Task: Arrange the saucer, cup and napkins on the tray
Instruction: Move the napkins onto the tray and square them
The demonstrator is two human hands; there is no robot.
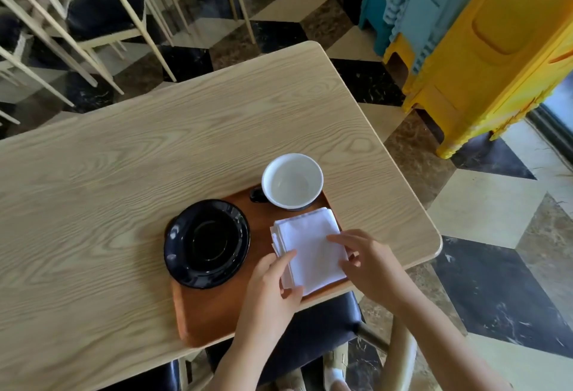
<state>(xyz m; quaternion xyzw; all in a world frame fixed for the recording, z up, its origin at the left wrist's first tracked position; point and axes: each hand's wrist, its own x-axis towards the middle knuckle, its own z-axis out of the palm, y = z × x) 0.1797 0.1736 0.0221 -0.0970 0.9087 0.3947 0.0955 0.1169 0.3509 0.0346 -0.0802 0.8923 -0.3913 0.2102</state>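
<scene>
A brown wooden tray [210, 313] lies near the table's front edge. On its left part rests a black glossy saucer [206, 243], overhanging the tray's left rim. A cup [291, 181], white inside and dark outside with a dark handle, stands upright at the tray's far right corner. A stack of white napkins [310, 245] lies on the tray's right side. My left hand [273, 285] pinches the stack's near left edge. My right hand [369, 260] has its fingers on the stack's right edge.
The light wood table [155, 149] extends far to the left and back. Its right edge and rounded corner are close to the tray. A dark chair seat [316, 338] sits below the front edge. Yellow and blue plastic stools [483, 49] stand stacked at the right.
</scene>
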